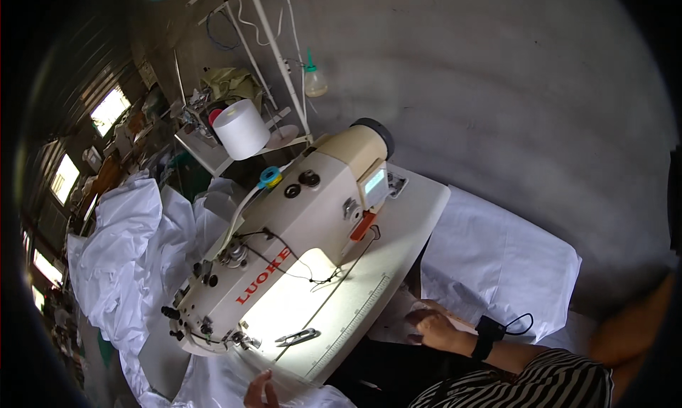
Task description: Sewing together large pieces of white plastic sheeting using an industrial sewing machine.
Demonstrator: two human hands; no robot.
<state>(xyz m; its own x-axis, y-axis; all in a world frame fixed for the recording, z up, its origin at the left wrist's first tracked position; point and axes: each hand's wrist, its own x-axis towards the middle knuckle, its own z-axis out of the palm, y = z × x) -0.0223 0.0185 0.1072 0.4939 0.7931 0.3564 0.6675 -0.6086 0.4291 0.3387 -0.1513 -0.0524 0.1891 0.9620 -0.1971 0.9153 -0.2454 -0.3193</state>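
A sewing machine [284,245] with a cream-white body stands on a pale table [419,195]. White fabric [227,383] lies around its needle end and spreads to the lower edge. My left hand [261,392] is partly cut off by that edge; its visible fingers are bent and apart, over the fabric near the needle area. Beyond the table's right edge, my right hand [437,330] has its fingers curled at a piece of white fabric [391,323], and the fingertips are partly hidden. Small thread snips [298,336] rest on the lit machine bed, touched by neither hand.
Bunched white cloth [135,245] piles up left of the machine. Folded white cloth [497,259] lies right of the table, against a grey wall [497,88]. A white thread cone [241,129] sits on the stand behind. A small oil bottle [315,81] hangs by the pole.
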